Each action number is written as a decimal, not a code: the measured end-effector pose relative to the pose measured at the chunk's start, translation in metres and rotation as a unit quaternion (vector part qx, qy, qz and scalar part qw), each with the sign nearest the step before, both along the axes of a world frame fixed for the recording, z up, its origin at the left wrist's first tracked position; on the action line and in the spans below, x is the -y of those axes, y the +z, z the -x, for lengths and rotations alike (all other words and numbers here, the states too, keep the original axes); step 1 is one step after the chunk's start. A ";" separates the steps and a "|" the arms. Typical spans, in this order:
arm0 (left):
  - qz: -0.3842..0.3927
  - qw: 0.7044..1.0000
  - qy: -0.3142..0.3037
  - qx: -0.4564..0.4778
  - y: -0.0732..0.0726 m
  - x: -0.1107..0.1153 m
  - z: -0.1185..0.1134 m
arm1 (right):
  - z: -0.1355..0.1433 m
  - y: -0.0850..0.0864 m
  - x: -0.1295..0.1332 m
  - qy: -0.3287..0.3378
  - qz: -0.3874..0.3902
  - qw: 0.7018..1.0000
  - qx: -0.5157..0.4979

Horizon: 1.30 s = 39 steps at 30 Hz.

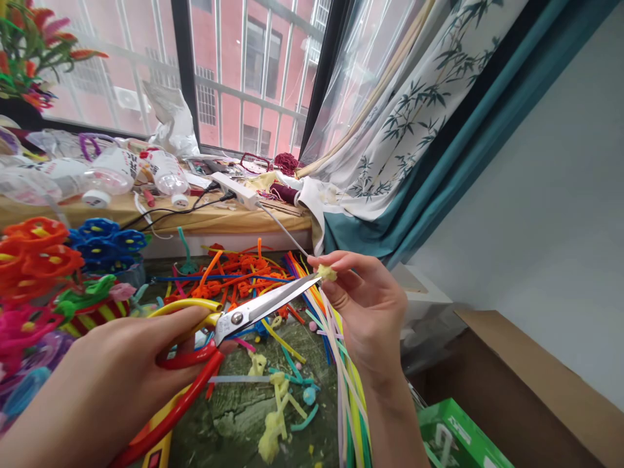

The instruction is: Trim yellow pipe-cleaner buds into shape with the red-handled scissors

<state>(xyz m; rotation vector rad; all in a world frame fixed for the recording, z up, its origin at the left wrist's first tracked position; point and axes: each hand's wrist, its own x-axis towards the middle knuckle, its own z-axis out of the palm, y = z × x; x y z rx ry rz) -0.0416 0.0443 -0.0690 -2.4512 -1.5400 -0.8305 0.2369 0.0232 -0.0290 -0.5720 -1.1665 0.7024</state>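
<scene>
Barred window (258,71) beyond a littered green worktop (229,416). Left hand (121,351) grips the scissors (253,311) by their handles; long axis runs forward and rightward, tips meeting the yellow fuzzy piece (327,273); actual contact unconfirmed. Right hand (368,296), nearer, pinches that piece between thumb and fingers, above the loose stems (348,377). Hands stand apart.

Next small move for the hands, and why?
Probably a small, careful snip: the left hand holds red-and-yellow-handled metal scissors, their tips right at the small, fuzzy, pale-yellow piece pinched by the right hand.
</scene>
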 end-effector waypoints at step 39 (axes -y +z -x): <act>-0.048 0.999 -0.009 -0.012 -0.003 -0.004 -0.004 | 0.010 -0.001 -0.007 0.035 0.036 0.994 -0.102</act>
